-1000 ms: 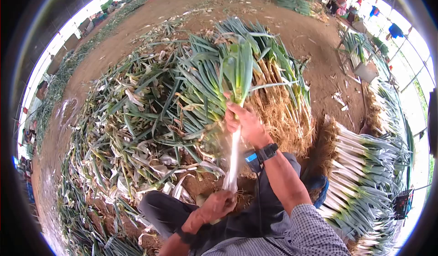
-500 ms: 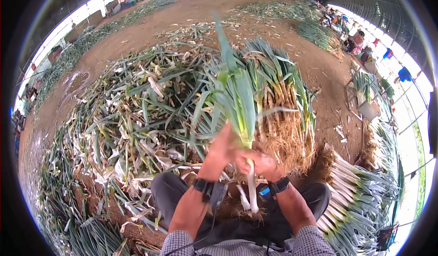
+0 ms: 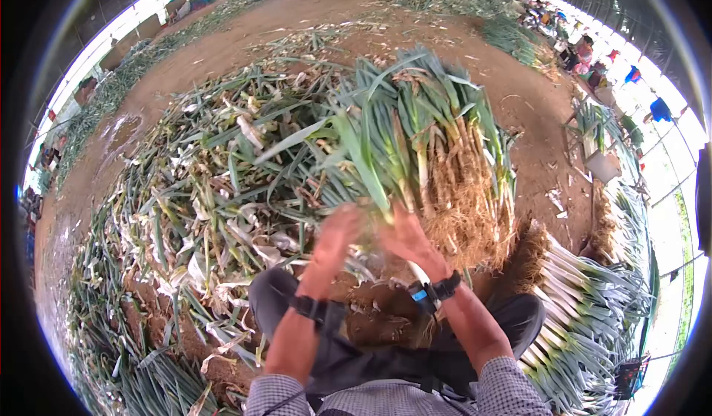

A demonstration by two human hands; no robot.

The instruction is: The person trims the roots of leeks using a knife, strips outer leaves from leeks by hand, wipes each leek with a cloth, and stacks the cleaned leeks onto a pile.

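Your right hand [image 3: 408, 238] closes around the leek [image 3: 419, 271] at twelve o'clock; your left hand [image 3: 340, 229], at eleven, is too blurred to tell. Its trailing leaves [image 3: 368, 171] could snag the rooted leeks [image 3: 463, 193] at one, tearing.

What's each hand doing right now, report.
Left hand: blurred; open or closed can't be told.
Right hand: closed around a leek.

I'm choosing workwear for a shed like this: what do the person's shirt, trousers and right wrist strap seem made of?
Shirt: matte woven cloth, perhaps cotton, with a fine check and soft creases.
Trousers: dark, smooth cloth, probably, draping over bent knees.
Right wrist strap: dull black; webbing or rubber, unclear.
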